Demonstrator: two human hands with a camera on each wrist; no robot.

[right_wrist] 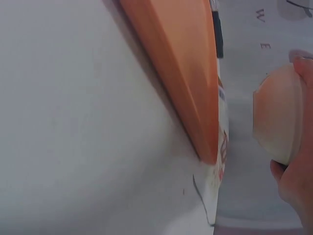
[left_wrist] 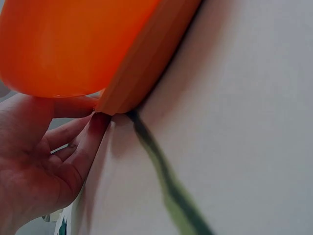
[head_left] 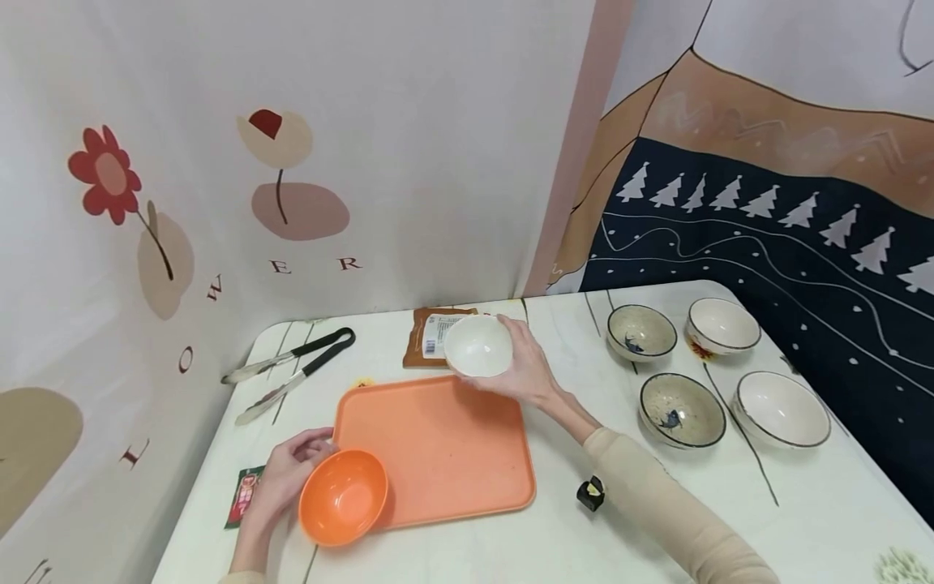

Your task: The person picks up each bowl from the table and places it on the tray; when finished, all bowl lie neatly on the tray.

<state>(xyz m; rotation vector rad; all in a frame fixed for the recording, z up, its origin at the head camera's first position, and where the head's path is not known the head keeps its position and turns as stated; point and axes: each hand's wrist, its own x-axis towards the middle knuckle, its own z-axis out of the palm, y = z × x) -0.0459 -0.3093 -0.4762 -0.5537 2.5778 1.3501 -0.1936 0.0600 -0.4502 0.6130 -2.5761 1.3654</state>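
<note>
My right hand point(head_left: 521, 367) grips a small white bowl point(head_left: 477, 345) by its side, holding it raised over the far edge of the orange tray point(head_left: 460, 454). From the right wrist view, the same bowl point(right_wrist: 279, 115) is up off the table, its rounded outside showing. At the tray's left edge, my left hand point(head_left: 288, 470) pinches the rim, thumb on one side and fingers on the other in the left wrist view. An orange bowl point(head_left: 344, 497) sits over the tray's near left corner, right beside that hand and partly covering its fingers in the left wrist view.
Two speckled bowls point(head_left: 682, 410) and two white bowls point(head_left: 782, 409) stand at the right. Black-handled tongs point(head_left: 314, 361) lie at the back left. A brown packet point(head_left: 416, 345) is behind the tray, a green-and-red packet point(head_left: 244, 495) by the left forearm, a small black object point(head_left: 590, 493) near the right sleeve.
</note>
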